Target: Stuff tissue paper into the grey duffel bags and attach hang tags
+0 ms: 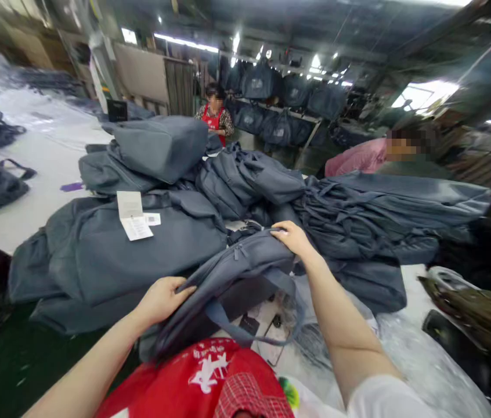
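A dark blue-grey duffel bag (245,264) stands tilted in front of my red apron (184,383), its zipper side up and a strap (234,331) looping down toward me. My left hand (165,299) grips the bag's near left edge, thumb on top and the other fingers partly hidden. At the far right end, my right hand (291,237) is closed over the bag's upper edge. Left of the bag, a larger bag of the same colour (141,255) lies on the pile with white paper tags (134,217) on it.
More blue-grey bags (249,174) are heaped across the white table (49,139). Clear plastic (419,337) lies at the right, near an olive bag (458,296). Ahead is a person in a red apron (214,121); another in pink (358,158) bends at the right. Finished-looking bags (256,81) hang behind.
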### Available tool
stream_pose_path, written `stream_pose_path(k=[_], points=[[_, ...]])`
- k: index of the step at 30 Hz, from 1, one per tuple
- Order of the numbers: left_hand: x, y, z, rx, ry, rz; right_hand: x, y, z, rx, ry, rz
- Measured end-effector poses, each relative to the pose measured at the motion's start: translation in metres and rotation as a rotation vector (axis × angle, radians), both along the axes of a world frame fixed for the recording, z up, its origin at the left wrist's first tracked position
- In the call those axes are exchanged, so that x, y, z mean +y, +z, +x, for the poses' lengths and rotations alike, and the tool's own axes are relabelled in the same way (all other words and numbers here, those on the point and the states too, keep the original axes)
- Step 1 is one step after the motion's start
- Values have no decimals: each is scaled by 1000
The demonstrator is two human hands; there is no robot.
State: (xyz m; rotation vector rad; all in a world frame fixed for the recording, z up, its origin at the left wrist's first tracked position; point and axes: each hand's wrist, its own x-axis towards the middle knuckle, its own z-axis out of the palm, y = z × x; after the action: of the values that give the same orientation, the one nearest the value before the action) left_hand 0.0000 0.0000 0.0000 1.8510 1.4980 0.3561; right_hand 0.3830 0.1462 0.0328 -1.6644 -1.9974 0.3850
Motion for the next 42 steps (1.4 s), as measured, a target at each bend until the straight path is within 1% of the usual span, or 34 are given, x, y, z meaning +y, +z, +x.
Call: stream_pose_path(k=[2, 4, 5, 7, 8, 9, 12, 16, 18, 20, 23, 25, 26, 28, 31, 33, 36, 39, 42], points=[[1, -1, -2, 22, 30, -15, -17, 12, -18, 32, -35, 111], [3, -1, -4, 47, 36, -17, -35, 23, -41, 38, 4, 146], [5, 0, -4, 57, 28, -16, -44, 28, -53, 42, 79, 132], [9, 2, -4, 89, -4, 11, -63, 35, -79, 3, 218, 56], [11, 3, -4, 111, -28, 41, -72, 36, -91, -34, 245, 18], [12, 5, -3, 137, -54, 79, -78, 35, -101, -70, 243, -10], [11, 9, 1, 225, -102, 179, -87, 27, -117, -116, 150, -38], [6, 14, 4, 279, -166, 206, -78, 15, -116, -103, 21, -66], [5, 16, 4, 282, -215, 210, -69, 10, -113, -116, 15, -123], [7, 20, 6, 279, -235, 225, -61, 8, -110, -109, 74, -191], [17, 30, 17, 257, -148, 327, -53, 7, -106, -51, 225, -254], [28, 40, 33, 244, -98, 428, -52, 8, -104, -29, 289, -271], [34, 46, 43, 249, -104, 471, -52, 9, -103, -24, 305, -280], [48, 57, 66, 290, -164, 542, -53, 12, -101, -20, 317, -291], [65, 68, 100, 423, -276, 569, -55, 17, -99, -54, 342, -288], [73, 70, 117, 494, -295, 554, -56, 20, -98, -89, 365, -271], [76, 68, 131, 528, -242, 554, -54, 23, -92, -78, 423, -239], [71, 67, 133, 544, -220, 574, -48, 24, -84, -26, 455, -214], [64, 70, 130, 544, -297, 597, -40, 23, -78, 58, 488, -223]])
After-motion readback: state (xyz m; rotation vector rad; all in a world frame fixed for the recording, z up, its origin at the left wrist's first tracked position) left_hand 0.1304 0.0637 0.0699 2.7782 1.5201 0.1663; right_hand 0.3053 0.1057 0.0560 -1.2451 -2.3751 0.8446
